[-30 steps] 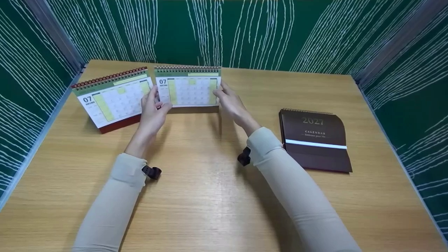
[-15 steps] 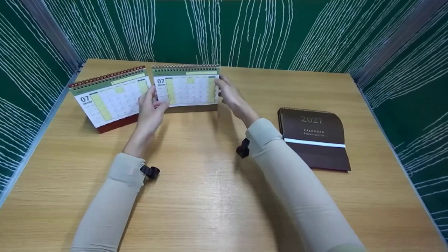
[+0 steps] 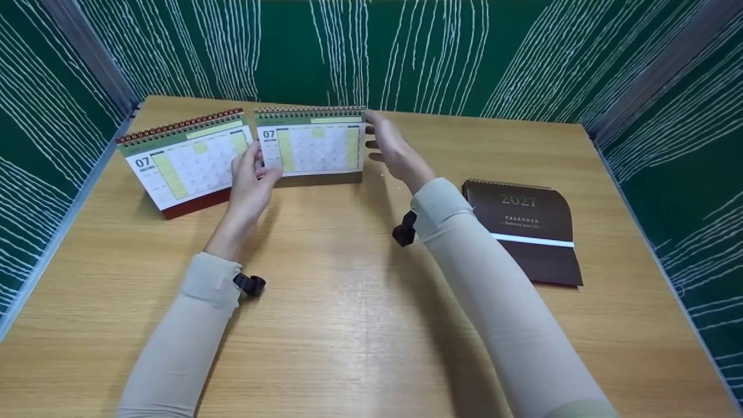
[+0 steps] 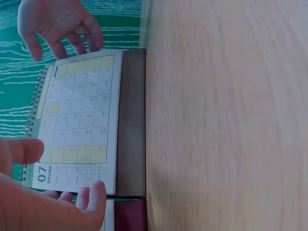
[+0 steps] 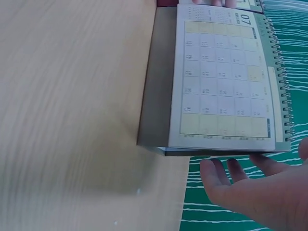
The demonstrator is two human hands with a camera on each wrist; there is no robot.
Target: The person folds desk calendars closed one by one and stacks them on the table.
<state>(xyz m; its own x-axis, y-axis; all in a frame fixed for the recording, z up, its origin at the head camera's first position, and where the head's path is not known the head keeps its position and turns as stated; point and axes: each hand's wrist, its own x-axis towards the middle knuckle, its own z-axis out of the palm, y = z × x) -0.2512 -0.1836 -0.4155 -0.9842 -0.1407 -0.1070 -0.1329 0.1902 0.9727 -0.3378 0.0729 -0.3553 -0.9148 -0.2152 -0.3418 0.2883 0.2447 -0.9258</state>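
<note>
Pinch on the brown-based calendar point(image 3: 319, 148) gives way, in the head view, to a spread right grip point(image 3: 395, 148), so the calendar, standing just left of it, seems to bear itself there. The left wrist view shows the left grip point(image 4: 43, 204) loosely parted at the opposite edge. In the right wrist view, the fingertips point(image 5: 208, 173) lie just beside the calendar, contact unclear.

A calendar point(image 5: 221, 82) marked 07 stands on the desk point(image 5: 72, 96), wire spiral point(image 5: 285, 82) at right, brown base strip point(image 5: 159, 82) at left. Just below it, the right hand point(image 5: 264, 190) holds its fingers extended. Along the top show a second calendar point(image 5: 254, 5) and the left hand's fingertips point(image 5: 216, 2); a white-lined green wall point(image 5: 204, 211) stands behind.
</note>
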